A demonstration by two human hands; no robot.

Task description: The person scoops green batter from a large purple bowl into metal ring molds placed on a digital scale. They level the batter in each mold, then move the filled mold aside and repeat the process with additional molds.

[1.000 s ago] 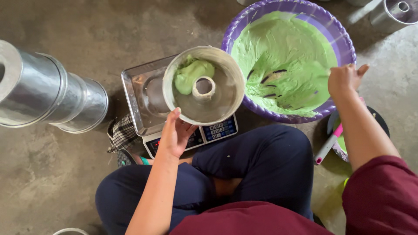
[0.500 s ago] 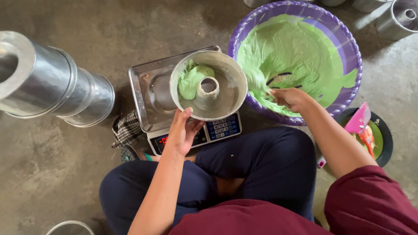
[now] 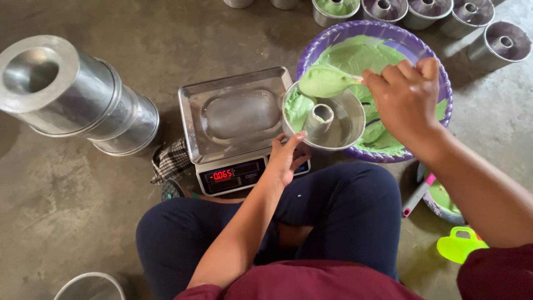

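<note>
1. the right hand (image 3: pixel 408 97) is curled shut around the handle of a scoop (image 3: pixel 325 81), fingers folded over it so that the handle itself barely shows.
2. the scoop is heaped with pale green batter and hangs just above the far rim of the ring-shaped metal tube pan (image 3: pixel 327 119).
3. the left hand (image 3: pixel 288 158) grips the near rim of that pan, thumb up on the edge and fingers tucked beneath, holding it tilted over the right edge of the scale.
4. the pan already has a dollop of green batter on its left side, beside the central tube.
5. the scale (image 3: pixel 236 130) sits on the floor in front of the person's crossed legs, its steel tray bare, its red display lit.
6. behind the pan, touching it in view, stands the purple basin (image 3: pixel 441 72) with green batter smeared across its inside.
7. at far left a stack of metal moulds (image 3: pixel 78 97) lies on its side on the concrete.
8. a row of small tube pans (image 3: pixel 427 11) lines the top edge, one holding batter.
9. a checked cloth (image 3: pixel 171 161) lies just left of the scale.
10. a lime green plastic scoop (image 3: pixel 461 244) rests near the right knee.
</note>
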